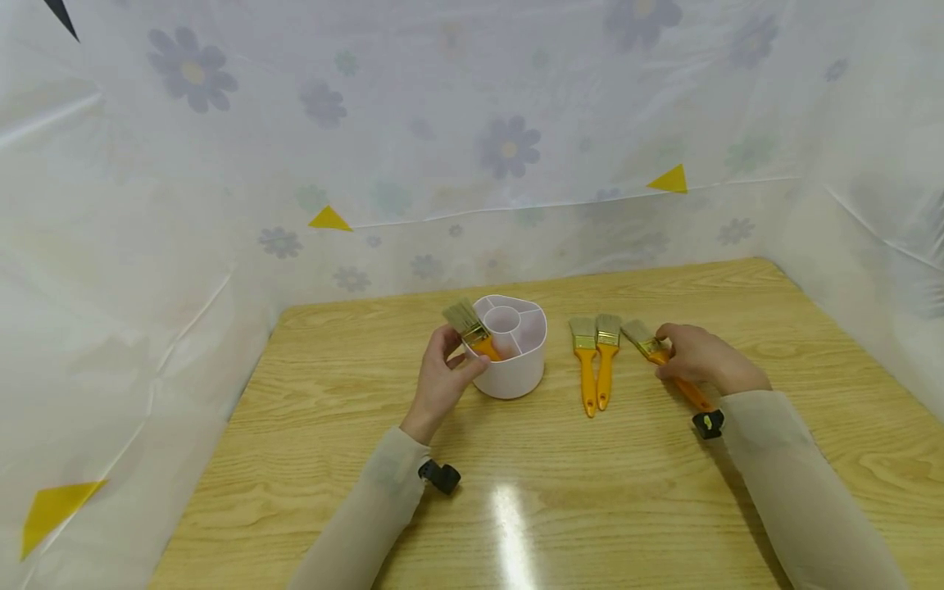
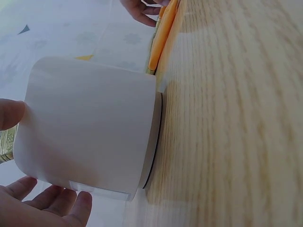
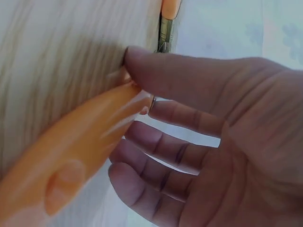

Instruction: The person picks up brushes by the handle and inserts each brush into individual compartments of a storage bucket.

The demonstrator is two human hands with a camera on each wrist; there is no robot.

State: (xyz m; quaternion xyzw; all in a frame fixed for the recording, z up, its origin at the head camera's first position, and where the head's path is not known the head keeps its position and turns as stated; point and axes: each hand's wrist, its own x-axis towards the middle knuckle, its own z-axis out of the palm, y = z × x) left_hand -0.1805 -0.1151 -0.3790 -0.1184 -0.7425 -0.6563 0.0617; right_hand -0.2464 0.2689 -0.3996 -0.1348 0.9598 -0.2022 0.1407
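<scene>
A white round holder (image 1: 512, 378) with several compartments stands on the table. One paintbrush (image 1: 466, 322) leans in its left compartment, bristles up and orange handle down. My left hand (image 1: 440, 385) holds the holder's left side; in the left wrist view its thumb is at the rim and the fingertips touch the wall (image 2: 90, 123). Over on the right, my right hand (image 1: 708, 360) pinches another paintbrush (image 3: 90, 137) between thumb and fingers near the ferrule. That brush lies slanted at the table, its bristles pointing away to the left.
Two more orange-handled paintbrushes, a left one (image 1: 587, 377) and a right one (image 1: 605, 373), lie side by side between the holder and my right hand. A pale flowered curtain (image 1: 442, 147) hangs behind the wooden table (image 1: 590, 492) and along its sides.
</scene>
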